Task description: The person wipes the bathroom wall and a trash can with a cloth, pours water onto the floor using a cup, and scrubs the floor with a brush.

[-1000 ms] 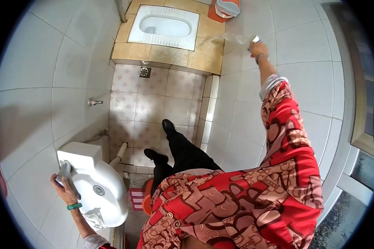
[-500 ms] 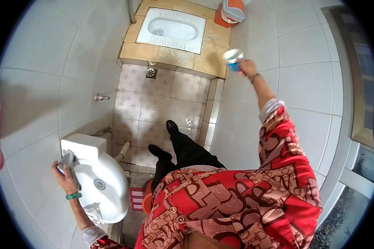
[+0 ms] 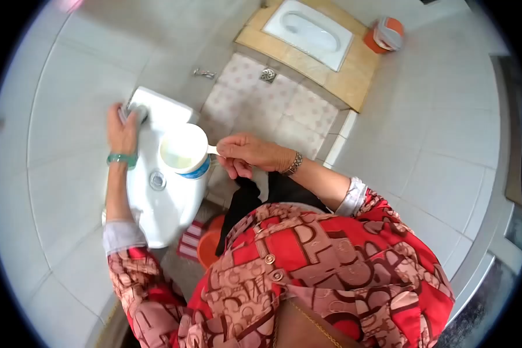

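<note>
R hand: my right hand (image 3: pixel 255 153) is closed on the white handle of the cup (image 3: pixel 184 145), thumb & index pinching it, other fingers curled loosely below.
Cup: white w/ a blue band low on its side, held over the sink (image 3: pixel 182 217), mouth facing up to the cam. Pale yellowish tint inside, can't tell if that's liquid tbh.
L hand: my left hand (image 3: pixel 122 132) is up at the grey faucet (image 3: pixel 139 113), touching it. Pic's blurry there, so idk if it's actually clamped on or just resting.
Sink: white, cup's over the part nr the drain (image 3: pixel 158 180), which is uncovered from my POV.
Wrists: green bangle (image 3: pixel 122 158) on the L, metal band (image 3: pixel 294 164) on the R.
Wall: small tap (image 3: pixel 204 73) sticking out past the far end of the sink.
Floor: pinkish patterned tiles (image 3: pixel 255 110) w/ a round-patterned floor drain (image 3: pixel 267 75). Orange tub (image 3: pixel 210 242) btwn the sink & my legs, red/white striped thing (image 3: pixel 190 239) just beside it.
Raised bit: squat toilet (image 3: pixel 310 35) set in tan tiles, orange bin (image 3: pixel 383 36) w/ a greyish-white liner or lid nr its R side.
</note>
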Tool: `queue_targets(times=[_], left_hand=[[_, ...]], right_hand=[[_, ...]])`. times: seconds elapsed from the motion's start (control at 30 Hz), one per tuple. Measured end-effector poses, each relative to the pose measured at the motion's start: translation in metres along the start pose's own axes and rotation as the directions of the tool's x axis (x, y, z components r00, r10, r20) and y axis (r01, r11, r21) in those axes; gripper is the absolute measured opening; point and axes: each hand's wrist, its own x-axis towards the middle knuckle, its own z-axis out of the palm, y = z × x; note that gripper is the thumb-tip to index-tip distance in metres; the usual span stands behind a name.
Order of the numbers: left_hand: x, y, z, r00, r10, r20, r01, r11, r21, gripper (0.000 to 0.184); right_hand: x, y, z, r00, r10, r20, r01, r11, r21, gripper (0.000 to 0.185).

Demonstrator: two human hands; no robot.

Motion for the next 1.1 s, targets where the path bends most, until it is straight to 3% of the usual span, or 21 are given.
queue_targets(times=[0.07, 0.1, 0.13, 0.17, 0.23, 0.27, 0.4, 0.43, 0.47, 0.5, 0.53, 0.6, 0.67, 0.7, 0.73, 0.8, 0.83, 0.9, 0.93, 1.03, 1.1], left_hand=[[0.002, 0.006, -0.004, 0.998, 0.033, 0.055, -0.030, 0.998, -0.059, 0.059], [0.001, 0.003, -0.004, 0.983, 0.175, 0.062, -0.168, 0.980, -0.103, 0.070], [-0.003, 0.011, -0.013, 0.961, 0.244, 0.128, -0.245, 0.970, -0.014, 0.079], [-0.012, 0.026, -0.019, 0.973, 0.099, 0.208, -0.103, 0.995, 0.007, 0.092], [-0.024, 0.038, -0.028, 0.954, 0.147, 0.263, -0.186, 0.973, 0.132, 0.095], [-0.026, 0.038, -0.031, 0.947, 0.187, 0.260, -0.240, 0.952, 0.190, 0.089], [-0.030, 0.036, -0.045, 0.954, 0.123, 0.273, -0.186, 0.958, 0.218, 0.077], [-0.031, 0.035, -0.046, 0.959, 0.128, 0.253, -0.190, 0.953, 0.237, 0.072], [-0.029, 0.039, -0.044, 0.961, 0.155, 0.230, -0.210, 0.948, 0.239, 0.067], [-0.029, 0.044, -0.045, 0.962, 0.173, 0.212, -0.219, 0.951, 0.220, 0.064], [-0.026, 0.031, -0.040, 0.944, 0.273, 0.186, -0.311, 0.925, 0.220, 0.063], [-0.023, 0.024, -0.036, 0.933, 0.309, 0.183, -0.346, 0.911, 0.225, 0.061], [-0.028, 0.052, -0.041, 0.928, 0.278, 0.246, -0.336, 0.911, 0.238, 0.048], [-0.025, 0.039, -0.038, 0.939, 0.252, 0.235, -0.301, 0.933, 0.200, 0.059], [-0.025, 0.024, -0.030, 0.863, 0.475, 0.173, -0.504, 0.780, 0.371, 0.058], [-0.029, 0.063, -0.045, 0.926, 0.243, 0.289, -0.308, 0.929, 0.206, 0.056], [-0.027, 0.047, -0.039, 0.902, 0.331, 0.277, -0.396, 0.890, 0.227, 0.056], [-0.022, 0.028, -0.029, 0.864, 0.432, 0.258, -0.490, 0.837, 0.242, 0.057], [-0.002, -0.003, -0.023, 0.858, 0.439, 0.267, -0.506, 0.814, 0.285, 0.057], [0.000, 0.011, -0.031, 0.861, 0.403, 0.310, -0.480, 0.845, 0.236, 0.058], [0.000, 0.018, -0.030, 0.916, 0.241, 0.319, -0.323, 0.917, 0.236, 0.059]], right_hand=[[0.024, 0.008, 0.026, 0.994, 0.073, 0.085, -0.075, 0.997, 0.012, 0.035], [0.034, 0.010, 0.038, 0.987, 0.131, 0.092, -0.133, 0.991, 0.020, 0.035], [0.047, 0.021, 0.045, 0.982, 0.168, 0.091, -0.169, 0.985, 0.010, 0.037], [0.060, 0.033, 0.049, 0.978, 0.173, 0.113, -0.174, 0.985, 0.000, 0.037], [0.071, 0.051, 0.056, 0.985, 0.138, 0.106, -0.147, 0.985, 0.090, 0.039], [0.079, 0.057, 0.064, 0.983, 0.180, 0.043, -0.183, 0.980, 0.075, 0.040], [0.112, 0.072, 0.081, 0.949, 0.302, -0.092, -0.303, 0.953, -0.004, 0.040], [0.117, 0.088, 0.077, 0.974, 0.222, -0.043, -0.223, 0.975, -0.002, 0.039], [0.113, 0.082, 0.085, 0.946, 0.277, -0.167, -0.282, 0.959, -0.004, 0.038], [0.112, 0.091, 0.081, 0.992, 0.121, -0.047, -0.121, 0.993, -0.004, 0.041], [0.113, 0.094, 0.081, 0.984, 0.144, -0.102, -0.148, 0.989, -0.029, 0.037], [0.122, 0.105, 0.080, 0.972, 0.149, -0.183, -0.171, 0.979, -0.111, 0.040], [0.121, 0.121, 0.074, 0.986, -0.132, -0.100, 0.098, 0.951, -0.294, 0.044], [0.109, 0.098, 0.087, 0.968, 0.128, -0.217, -0.154, 0.982, -0.107, 0.043], [0.104, 0.092, 0.087, 0.968, 0.126, -0.215, -0.156, 0.979, -0.129, 0.044], [0.103, 0.097, 0.090, 0.975, 0.076, -0.209, -0.113, 0.979, -0.172, 0.044], [0.105, 0.102, 0.088, 0.980, 0.038, -0.194, -0.075, 0.979, -0.189, 0.044], [0.096, 0.086, 0.092, 0.947, 0.190, -0.261, -0.242, 0.953, -0.183, 0.041], [0.125, 0.088, 0.085, 0.965, 0.183, -0.186, -0.201, 0.976, -0.082, 0.039], [0.125, 0.084, 0.084, 0.949, 0.230, -0.218, -0.248, 0.967, -0.061, 0.039], [0.128, 0.090, 0.079, 0.957, 0.226, -0.184, -0.245, 0.965, -0.088, 0.038]])
